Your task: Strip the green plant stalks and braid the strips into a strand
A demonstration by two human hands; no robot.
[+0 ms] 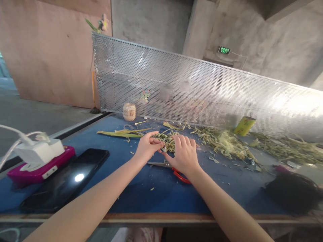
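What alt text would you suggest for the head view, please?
The left hand pinches at a clump of plant strips over a blue table, the right hand at its other side. Red-handled scissors lie nearer, a phone left, loose strips right.

Scissors (pixel 181 176) partly hidden behind right hand (pixel 183 154), dark bundle (pixel 294 192) blurred

I see both bare forearms (pixel 103 195) stretch forward, slanting inward. The left hand (pixel 147 147) has its thumb and fingers brought together; just beside, the right hand (pixel 184 154) bends its fingers downward.
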